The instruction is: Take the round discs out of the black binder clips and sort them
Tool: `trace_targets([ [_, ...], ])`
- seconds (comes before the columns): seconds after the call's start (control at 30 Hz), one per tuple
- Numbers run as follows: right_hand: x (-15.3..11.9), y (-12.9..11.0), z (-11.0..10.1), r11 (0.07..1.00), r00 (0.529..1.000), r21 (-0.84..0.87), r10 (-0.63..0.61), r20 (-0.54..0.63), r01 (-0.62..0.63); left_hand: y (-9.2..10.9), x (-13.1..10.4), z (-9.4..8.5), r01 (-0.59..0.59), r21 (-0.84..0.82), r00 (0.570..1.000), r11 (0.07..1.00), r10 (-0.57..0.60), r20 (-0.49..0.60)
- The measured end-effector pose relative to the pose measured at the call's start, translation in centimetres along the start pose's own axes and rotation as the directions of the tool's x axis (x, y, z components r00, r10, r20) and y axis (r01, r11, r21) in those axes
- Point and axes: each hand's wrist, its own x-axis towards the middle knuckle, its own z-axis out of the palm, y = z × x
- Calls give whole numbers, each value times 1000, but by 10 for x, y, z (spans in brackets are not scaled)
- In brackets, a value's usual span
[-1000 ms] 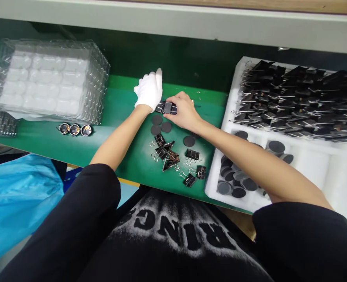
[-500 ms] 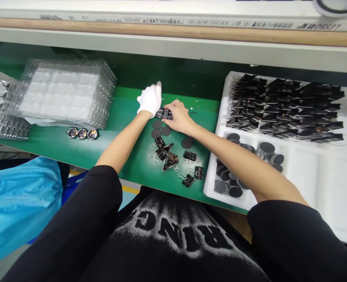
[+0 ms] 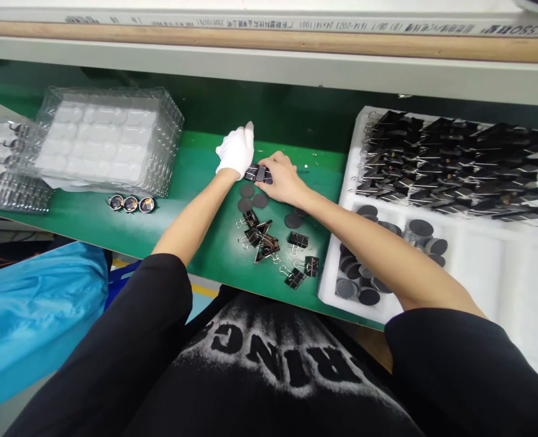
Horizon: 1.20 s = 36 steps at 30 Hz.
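A green table (image 3: 196, 164) runs beneath a pale shelf edge (image 3: 269, 68). On its right lies a white foam tray (image 3: 473, 255) with packed clips (image 3: 455, 164); on its left stand clear trays (image 3: 96, 139). Near the middle, the person's bare right hand (image 3: 283, 177) has thumb and fingers closed on a short clip row (image 3: 260, 174). The gloved left hand (image 3: 235, 152) is at the row's other end, fingers curled; whether they hold anything cannot be told. Loose clips (image 3: 262, 233) lie nearer the person. Dark discs (image 3: 260, 200) lie just below the hands. Three rounds (image 3: 131, 203) sit in line by the clear trays.
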Motion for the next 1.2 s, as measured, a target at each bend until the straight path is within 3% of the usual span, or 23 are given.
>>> trace_targets([
  [0.13,4,-6,-8,999,999,39,34,5,-34,0,-3,-3,-14,-103,998,995,8,-57],
  [0.23,9,-10,-34,987,999,159,25,44,-32,8,-15,-22,-85,-346,994,934,54,-98],
  [0.3,8,-10,-58,932,985,342,69,155,-119,16,-30,-40,-141,-488,990,861,129,-58],
  [0.37,0,-11,-82,754,932,577,127,340,-314,24,-50,-58,-240,-446,961,862,275,14],
  [0.43,-13,-13,-100,495,862,721,133,489,-485,33,-70,-72,-339,-279,930,899,364,44],
  [0.5,-32,-16,-112,380,860,777,129,493,-502,43,-87,-79,-335,-131,939,933,343,36],
  [0.6,-65,-23,-122,473,935,809,113,337,-349,60,-103,-82,-316,-43,947,948,318,54],
  [0.7,-96,-25,-132,608,975,770,32,219,-193,76,-114,-81,-420,32,906,907,417,77],
  [0.87,-133,-18,-144,647,991,754,29,128,-117,98,-127,-77,-577,140,817,805,570,92],
  [0.97,-148,-15,-141,655,995,752,102,15,-79,111,-132,-70,-589,121,808,799,579,110],
  [1.07,-164,-8,-138,736,978,677,151,-144,-14,121,-140,-63,-600,56,791,798,581,191],
  [1.13,-177,9,-145,812,963,584,145,-226,15,118,-148,-61,-632,-9,750,775,614,245],
  [1.2,-196,40,-162,867,934,499,181,-309,-3,104,-155,-62,-659,-46,717,751,645,263],
])
